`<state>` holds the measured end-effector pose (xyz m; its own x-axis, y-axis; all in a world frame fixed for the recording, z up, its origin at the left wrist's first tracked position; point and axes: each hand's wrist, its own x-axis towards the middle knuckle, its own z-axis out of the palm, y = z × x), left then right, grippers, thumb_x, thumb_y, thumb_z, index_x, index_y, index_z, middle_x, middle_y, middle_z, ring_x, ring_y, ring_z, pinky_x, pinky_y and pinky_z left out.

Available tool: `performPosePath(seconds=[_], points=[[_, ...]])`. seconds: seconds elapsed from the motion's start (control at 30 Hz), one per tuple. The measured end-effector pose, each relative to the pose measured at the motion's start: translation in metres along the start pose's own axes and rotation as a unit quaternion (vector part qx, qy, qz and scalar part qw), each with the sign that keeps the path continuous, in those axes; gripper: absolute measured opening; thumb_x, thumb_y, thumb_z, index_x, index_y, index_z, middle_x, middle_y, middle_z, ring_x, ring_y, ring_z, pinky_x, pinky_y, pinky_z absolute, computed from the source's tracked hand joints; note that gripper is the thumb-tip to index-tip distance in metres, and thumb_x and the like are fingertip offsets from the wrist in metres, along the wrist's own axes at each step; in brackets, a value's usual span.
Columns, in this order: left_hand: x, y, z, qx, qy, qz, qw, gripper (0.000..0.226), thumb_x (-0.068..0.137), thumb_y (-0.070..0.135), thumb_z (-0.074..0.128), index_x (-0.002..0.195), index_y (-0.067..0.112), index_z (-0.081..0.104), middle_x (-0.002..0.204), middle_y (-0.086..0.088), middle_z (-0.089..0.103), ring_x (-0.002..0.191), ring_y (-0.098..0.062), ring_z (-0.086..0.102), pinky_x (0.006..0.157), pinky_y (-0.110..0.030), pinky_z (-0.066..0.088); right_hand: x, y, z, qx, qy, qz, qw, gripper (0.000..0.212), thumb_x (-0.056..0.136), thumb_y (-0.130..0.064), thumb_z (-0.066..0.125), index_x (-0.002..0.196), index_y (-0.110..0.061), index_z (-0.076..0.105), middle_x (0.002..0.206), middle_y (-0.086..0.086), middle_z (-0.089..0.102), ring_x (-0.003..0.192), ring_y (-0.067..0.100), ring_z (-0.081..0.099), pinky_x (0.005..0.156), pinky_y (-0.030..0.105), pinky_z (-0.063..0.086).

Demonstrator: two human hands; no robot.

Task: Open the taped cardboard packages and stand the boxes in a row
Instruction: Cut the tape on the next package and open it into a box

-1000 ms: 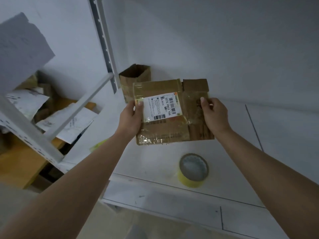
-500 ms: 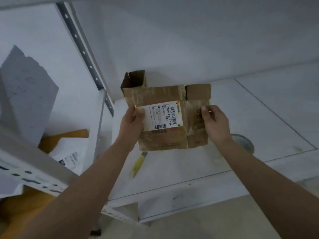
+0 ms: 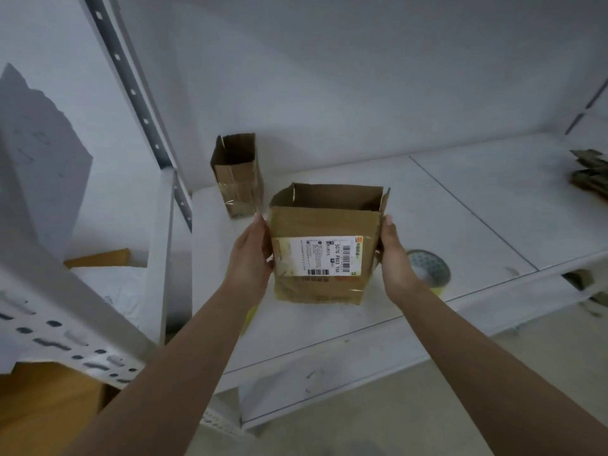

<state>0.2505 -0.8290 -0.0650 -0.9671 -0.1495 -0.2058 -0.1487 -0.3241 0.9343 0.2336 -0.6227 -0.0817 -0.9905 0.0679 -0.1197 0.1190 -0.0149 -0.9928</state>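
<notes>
A brown cardboard box (image 3: 324, 225) with a white shipping label stands upright on the white shelf (image 3: 460, 225), its top flaps open. My left hand (image 3: 250, 255) holds its left side and my right hand (image 3: 393, 258) holds its right side, fingers wrapped round the edges. Behind it to the left a narrower open cardboard box (image 3: 237, 179) stands upright near the back wall.
A roll of yellow tape (image 3: 431, 269) lies on the shelf just right of my right hand. A yellow object (image 3: 248, 319) shows under my left forearm. Flattened cardboard (image 3: 590, 174) lies at the far right. A perforated metal upright (image 3: 138, 103) and white papers stand left.
The box went from a flattened package held up in the air to an opened, upright box set down on the shelf. Both hands shifted to its sides.
</notes>
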Motion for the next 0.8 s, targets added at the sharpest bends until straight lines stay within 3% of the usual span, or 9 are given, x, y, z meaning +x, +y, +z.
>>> performPosePath(seconds=[0.07,0.1,0.2,0.27,0.43,0.53,0.6,0.73,0.8], points=[[-0.001,-0.004,0.000,0.006,0.005,0.002,1.000,0.034,0.105,0.036,0.039,0.095,0.011,0.060,0.082,-0.007,0.065,0.074,-0.019,0.062,0.069,-0.032,0.051,-0.004,-0.001,-0.002,0.008,-0.020,0.009,1.000,0.048,0.104,-0.049,0.018,0.119,-0.023,0.056,0.096,-0.014,0.064,0.080,-0.013,0.061,0.062,0.001,0.045],[-0.001,-0.006,0.000,0.007,0.002,0.000,1.000,0.029,0.105,0.032,0.041,0.096,0.010,0.057,0.084,-0.009,0.063,0.077,-0.021,0.061,0.069,-0.034,0.049,-0.006,-0.001,-0.003,0.015,-0.028,0.011,0.999,0.047,0.105,-0.047,0.019,0.113,-0.024,0.059,0.093,-0.014,0.067,0.077,-0.012,0.063,0.064,0.002,0.046],[-0.001,-0.012,-0.004,0.001,-0.051,-0.004,0.999,0.017,0.100,0.022,0.051,0.112,0.010,0.051,0.104,-0.013,0.061,0.097,-0.029,0.059,0.072,-0.040,0.051,-0.010,-0.002,-0.010,0.054,-0.032,0.021,0.998,0.046,0.105,-0.045,0.024,0.097,-0.028,0.066,0.085,-0.009,0.075,0.086,0.004,0.070,0.091,0.026,0.050],[-0.001,-0.014,-0.006,-0.002,-0.092,-0.007,0.996,0.033,0.093,0.021,0.057,0.124,0.018,0.047,0.117,-0.010,0.062,0.105,-0.029,0.061,0.074,-0.042,0.054,-0.012,-0.002,-0.016,0.086,-0.039,0.027,0.995,0.049,0.104,-0.046,0.025,0.094,-0.026,0.068,0.085,-0.004,0.076,0.084,0.010,0.072,0.088,0.032,0.050],[0.001,-0.017,-0.005,0.000,-0.124,-0.001,0.992,0.040,0.097,0.028,0.050,0.137,0.030,0.047,0.111,-0.008,0.065,0.108,-0.031,0.063,0.076,-0.046,0.053,-0.013,-0.001,-0.018,0.124,-0.078,0.019,0.989,0.044,0.102,-0.047,0.025,0.114,-0.026,0.062,0.101,-0.001,0.076,0.095,0.013,0.072,0.080,0.027,0.056],[-0.001,-0.019,-0.004,0.001,-0.123,-0.001,0.992,0.046,0.088,0.028,0.057,0.134,0.031,0.050,0.119,-0.009,0.063,0.108,-0.034,0.062,0.075,-0.045,0.053,-0.011,0.003,-0.019,0.122,-0.080,-0.010,0.989,0.040,0.100,-0.037,0.039,0.136,-0.023,0.048,0.125,0.006,0.066,0.106,0.016,0.068,0.088,0.030,0.057],[-0.003,-0.020,-0.003,0.001,-0.131,0.008,0.991,0.043,0.093,0.019,0.055,0.134,0.033,0.050,0.126,-0.010,0.062,0.110,-0.035,0.062,0.078,-0.048,0.054,-0.011,0.003,-0.021,0.128,-0.073,-0.014,0.989,0.043,0.099,-0.023,0.046,0.142,-0.027,0.041,0.128,0.006,0.063,0.101,0.017,0.069,0.079,0.029,0.058],[-0.004,-0.021,-0.002,0.003,-0.156,0.032,0.987,0.045,0.100,0.007,0.045,0.137,0.034,0.047,0.131,-0.006,0.063,0.111,-0.033,0.063,0.085,-0.051,0.052,-0.013,0.007,-0.025,0.100,-0.074,-0.051,0.991,0.053,0.097,0.000,0.045,0.135,-0.036,0.043,0.118,0.012,0.063,0.089,0.023,0.069,0.069,0.031,0.057],[-0.003,-0.022,-0.001,0.003,-0.166,0.051,0.985,0.041,0.100,0.004,0.043,0.132,0.030,0.051,0.129,-0.007,0.062,0.104,-0.032,0.064,0.078,-0.045,0.054,-0.015,0.008,-0.026,0.076,-0.052,-0.067,0.993,0.050,0.095,0.005,0.043,0.122,-0.036,0.050,0.111,0.012,0.062,0.084,0.022,0.068,0.066,0.030,0.057]])
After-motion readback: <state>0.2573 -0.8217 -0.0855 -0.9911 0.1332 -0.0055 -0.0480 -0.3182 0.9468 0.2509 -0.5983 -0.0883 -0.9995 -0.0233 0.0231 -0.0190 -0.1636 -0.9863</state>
